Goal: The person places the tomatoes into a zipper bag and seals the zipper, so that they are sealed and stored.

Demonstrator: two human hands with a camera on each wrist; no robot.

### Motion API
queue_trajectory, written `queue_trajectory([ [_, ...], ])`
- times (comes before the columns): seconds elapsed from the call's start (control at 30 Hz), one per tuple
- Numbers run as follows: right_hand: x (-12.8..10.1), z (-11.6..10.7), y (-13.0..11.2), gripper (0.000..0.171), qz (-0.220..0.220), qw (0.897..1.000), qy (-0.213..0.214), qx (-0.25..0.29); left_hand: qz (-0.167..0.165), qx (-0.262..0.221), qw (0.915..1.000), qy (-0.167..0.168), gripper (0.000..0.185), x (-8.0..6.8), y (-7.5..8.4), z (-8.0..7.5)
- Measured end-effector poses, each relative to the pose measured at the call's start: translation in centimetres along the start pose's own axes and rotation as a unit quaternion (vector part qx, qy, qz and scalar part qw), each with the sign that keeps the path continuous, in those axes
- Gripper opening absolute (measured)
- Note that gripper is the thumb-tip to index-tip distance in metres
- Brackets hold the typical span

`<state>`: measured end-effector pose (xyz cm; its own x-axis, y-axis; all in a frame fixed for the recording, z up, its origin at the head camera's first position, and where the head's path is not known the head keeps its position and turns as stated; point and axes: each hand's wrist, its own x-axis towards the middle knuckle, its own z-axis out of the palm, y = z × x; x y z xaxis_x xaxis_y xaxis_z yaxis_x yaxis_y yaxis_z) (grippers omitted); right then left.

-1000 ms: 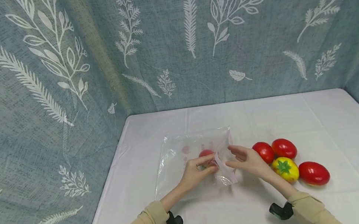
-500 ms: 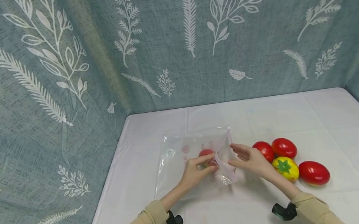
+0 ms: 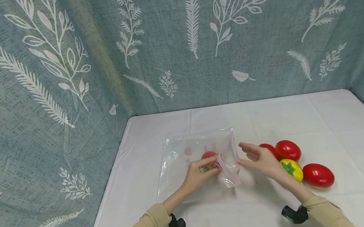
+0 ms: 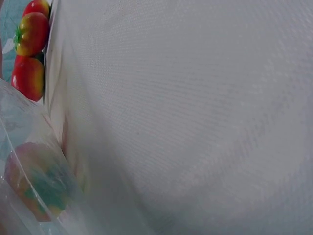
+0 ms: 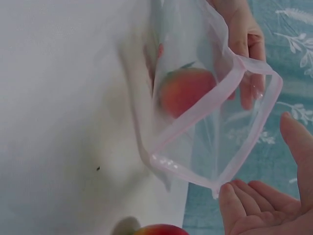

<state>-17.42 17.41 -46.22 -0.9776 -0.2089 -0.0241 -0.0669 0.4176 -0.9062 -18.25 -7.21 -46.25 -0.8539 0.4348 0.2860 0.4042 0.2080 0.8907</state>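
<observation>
Now the left hand (image 3: 198, 172) pinches the pink zip rim of the clear zip bag (image 3: 187, 158), holding its mouth (image 5: 215, 132) propped open, as it did a second ago. Inside, one red tomato (image 5: 185, 90) lies just behind the opening. The right hand (image 3: 259, 159), which was up against the rim half a second back, has drawn a little away toward the loose fruit; its fingers are spread and hold nothing, fingertips (image 5: 234, 200) only just beside the rim's corner. Judging from that, the bag stands ready while the free hand heads for the red tomatoes (image 3: 288, 150) and the yellow tomato (image 3: 292, 169) nearby on the white tablecloth (image 3: 322, 119).
</observation>
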Motion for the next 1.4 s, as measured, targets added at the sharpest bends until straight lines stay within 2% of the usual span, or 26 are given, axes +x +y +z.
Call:
queue_trajectory([
  [0.6, -0.9, -1.7, -0.3, 0.077, 0.024, 0.999, 0.009, 0.035, -0.009, -0.006, 0.9999, 0.001, 0.039, 0.0, 0.1, 0.0],
  [0.77, -1.1, -2.3, -0.4, 0.074, 0.012, 1.0, 0.017, 0.017, -0.011, -0.013, 0.9999, 0.002, 0.039, 0.0, 0.1, 0.0],
  [1.1, -1.4, -3.0, -0.3, 0.075, 0.015, 1.0, 0.025, -0.002, -0.007, -0.008, 0.9999, 0.003, 0.039, 0.0, 0.1, 0.0],
  [1.4, -1.7, -3.6, -0.2, 0.071, 0.0, 0.999, 0.036, -0.001, -0.01, -0.009, 0.9999, 0.001, 0.039, 0.0, 0.2, 0.0],
])
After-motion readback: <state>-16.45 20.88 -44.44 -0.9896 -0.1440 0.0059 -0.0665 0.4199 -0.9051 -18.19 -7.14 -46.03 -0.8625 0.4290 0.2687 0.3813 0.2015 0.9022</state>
